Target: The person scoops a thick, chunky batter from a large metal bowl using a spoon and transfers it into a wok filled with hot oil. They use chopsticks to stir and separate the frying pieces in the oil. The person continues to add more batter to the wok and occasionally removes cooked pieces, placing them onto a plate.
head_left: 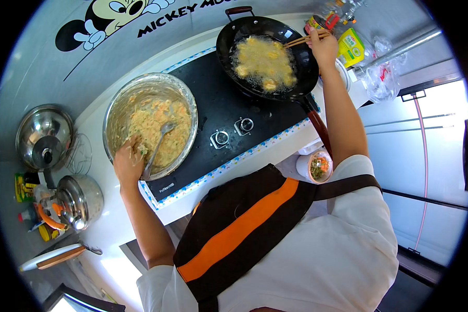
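Note:
My left hand [129, 162] is in the left part of a large metal bowl [111, 101], its fingers coated with batter; whether they grip any is unclear. The bowl holds a pale batter mixture [160, 113] with orange shreds, and a metal spoon [156, 150] leans in it. With my right hand [323, 46] I hold wooden chopsticks [302, 40], their tips at the right side of a black wok [306, 74]. Yellow battered pieces [263, 62] fry in bubbling oil inside the wok.
Under the wok and bowl lies a black gas cooktop [214, 113] with two knobs. A lidded pot [82, 201], a whisk [79, 154] and a steel lid [45, 136] are at left. Right of the wok are a yellow-green packet [351, 47] and a plastic bag [382, 84]; a bin [315, 167] holds scraps.

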The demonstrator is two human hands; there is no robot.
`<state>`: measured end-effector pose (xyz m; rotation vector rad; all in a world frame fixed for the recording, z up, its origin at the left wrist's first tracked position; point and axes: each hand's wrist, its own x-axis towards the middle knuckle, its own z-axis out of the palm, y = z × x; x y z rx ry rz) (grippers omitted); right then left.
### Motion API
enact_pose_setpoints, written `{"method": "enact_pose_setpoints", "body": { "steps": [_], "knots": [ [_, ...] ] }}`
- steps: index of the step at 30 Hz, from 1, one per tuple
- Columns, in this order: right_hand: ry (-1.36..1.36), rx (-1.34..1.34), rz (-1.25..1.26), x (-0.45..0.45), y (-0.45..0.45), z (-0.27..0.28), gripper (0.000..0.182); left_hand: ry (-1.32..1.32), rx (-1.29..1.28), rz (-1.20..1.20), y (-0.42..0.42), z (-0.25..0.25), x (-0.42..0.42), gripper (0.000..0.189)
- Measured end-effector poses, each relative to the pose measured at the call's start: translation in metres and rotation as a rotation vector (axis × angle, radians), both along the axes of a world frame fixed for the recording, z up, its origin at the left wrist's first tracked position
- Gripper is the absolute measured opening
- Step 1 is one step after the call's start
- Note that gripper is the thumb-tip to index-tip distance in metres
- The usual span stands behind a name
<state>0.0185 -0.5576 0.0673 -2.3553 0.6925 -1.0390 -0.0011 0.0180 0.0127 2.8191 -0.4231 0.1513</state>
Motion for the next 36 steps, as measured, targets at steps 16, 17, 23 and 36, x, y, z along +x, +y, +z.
{"method": "enact_pose_setpoints", "body": {
  "steps": [16,17,23,36],
  "knots": [
    [-0.058,0.162,0.464,0.031,0.109,-0.01,0.026,0.122,-0.024,0.071,-0.007,0.008,0.0,0.034],
    [-0.037,0.078,0.484,0.029,0.113,-0.011,0.026,0.118,-0.013,0.069,-0.006,0.008,0.001,0.034],
    [0.086,-0.273,0.573,0.025,0.123,-0.006,0.022,0.098,-0.028,0.042,0.0,0.001,0.002,0.035],
    [-0.06,-0.094,0.187,0.013,0.018,-0.004,0.029,0.077,-0.046,0.018,-0.001,0.001,0.003,0.036]
  ]
}}
